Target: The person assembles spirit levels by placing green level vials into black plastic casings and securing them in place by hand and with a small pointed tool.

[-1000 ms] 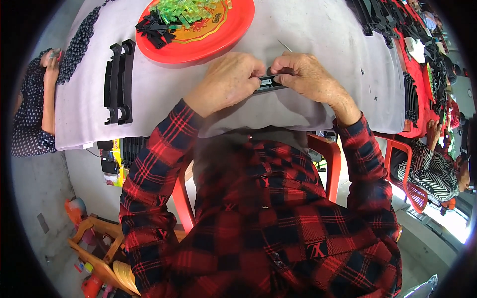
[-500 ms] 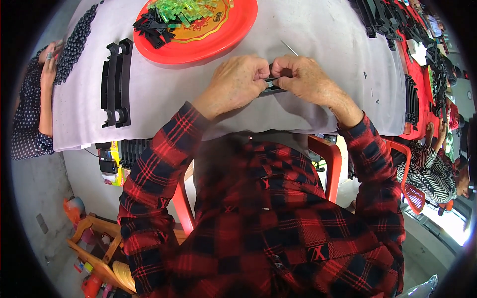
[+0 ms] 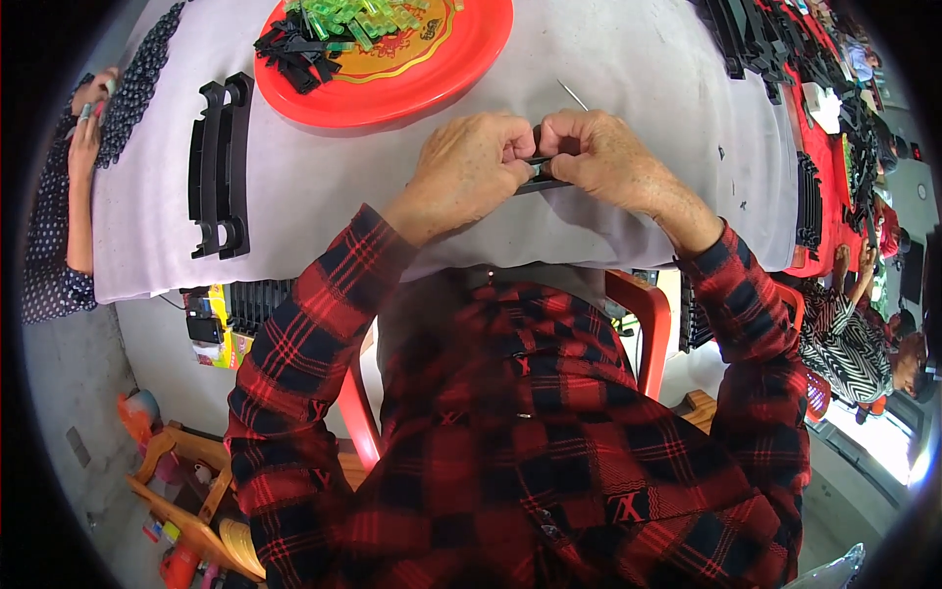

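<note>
In the upper middle of the frame, the left hand and the right hand held a black part between them, each grip pinched on it with thumb and curled fingers. The part lay just above the pale surface or on it; which, one could not tell. A thin pointed tool lay just beyond the right hand. A red plate at the upper left held green pieces and black pieces.

Our left hand, right hand: both curled, pinching, close together. Our left forearm, right forearm: plaid-sleeved, converging.
</note>
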The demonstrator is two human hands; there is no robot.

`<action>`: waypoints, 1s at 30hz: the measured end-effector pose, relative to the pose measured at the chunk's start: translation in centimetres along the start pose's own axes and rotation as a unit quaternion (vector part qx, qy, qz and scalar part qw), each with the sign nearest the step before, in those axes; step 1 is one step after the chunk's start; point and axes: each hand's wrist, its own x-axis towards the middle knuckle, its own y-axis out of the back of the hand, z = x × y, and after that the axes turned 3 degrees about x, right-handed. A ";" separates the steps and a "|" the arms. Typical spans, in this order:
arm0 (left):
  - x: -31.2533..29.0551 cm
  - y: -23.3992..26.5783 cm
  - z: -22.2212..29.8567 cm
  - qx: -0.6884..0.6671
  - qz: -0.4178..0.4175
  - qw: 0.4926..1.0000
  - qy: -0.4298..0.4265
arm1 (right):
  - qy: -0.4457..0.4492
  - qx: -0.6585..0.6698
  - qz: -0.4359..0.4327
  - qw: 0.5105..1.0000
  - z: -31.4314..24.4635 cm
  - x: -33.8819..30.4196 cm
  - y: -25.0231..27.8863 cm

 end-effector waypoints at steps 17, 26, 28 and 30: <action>-0.1 -0.7 0.4 0.017 0.013 1.000 -0.005 | -0.020 -0.020 0.016 0.999 -0.6 -0.4 -0.3; 0.0 -0.7 0.1 0.008 0.007 1.000 -0.008 | 0.040 0.008 0.023 0.999 0.8 -0.5 0.0; -0.1 -0.6 0.2 0.003 -0.001 1.000 0.000 | 0.036 0.015 0.019 0.999 0.9 -0.6 0.1; -0.1 -0.5 0.2 0.000 -0.007 1.000 0.009 | 0.034 0.022 0.013 0.999 0.8 -0.4 0.1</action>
